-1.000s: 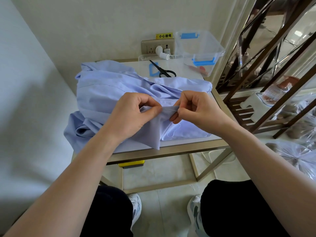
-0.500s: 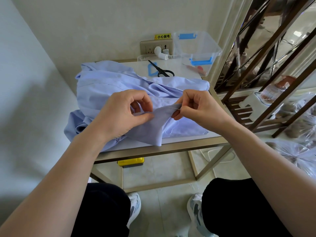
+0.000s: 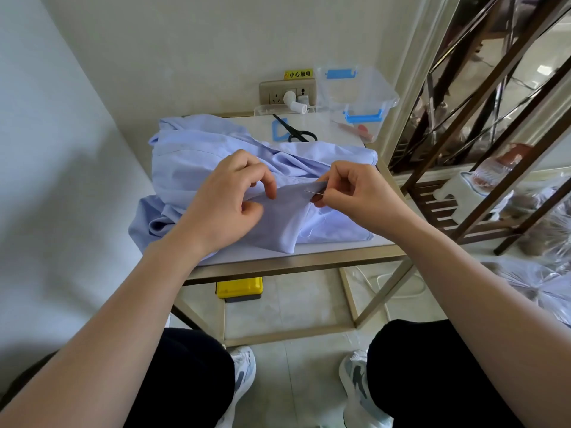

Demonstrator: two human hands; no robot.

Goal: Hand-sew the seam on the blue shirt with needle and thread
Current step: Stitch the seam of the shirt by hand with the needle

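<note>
Small metal-framed table (image 3: 296, 257), frame centre: our left hand (image 3: 227, 200) pinches the light-blue cotton shirt (image 3: 197, 156); right hand (image 3: 355, 193) grips thin steel needle (image 3: 312, 193) mid-stitch. Next: draw thread through.

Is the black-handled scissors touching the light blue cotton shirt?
Apart. The head view shows the black-handled scissors lying on the white tabletop behind the light blue cotton shirt, with bare tabletop between them.
</note>
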